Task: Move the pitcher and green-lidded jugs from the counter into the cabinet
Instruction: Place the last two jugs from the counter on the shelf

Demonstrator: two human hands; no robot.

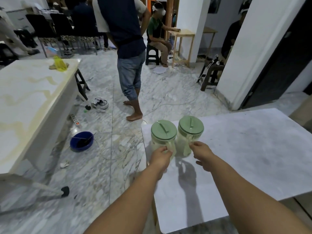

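Two translucent jugs with green lids stand side by side near the far left corner of a grey marble counter (244, 149). My left hand (160, 157) is closed around the handle of the left jug (163, 132). My right hand (201, 153) pinches the handle of the right jug (190, 126) with thumb and forefinger. Both jugs rest upright on the counter, almost touching. No pitcher and no cabinet are in view.
A person (128, 48) stands barefoot on the marble floor beyond the counter. A white table (33, 98) is at the left, with a blue basin (81, 141), a power strip (75, 119) and cables on the floor. A white pillar (249, 56) rises at the right.
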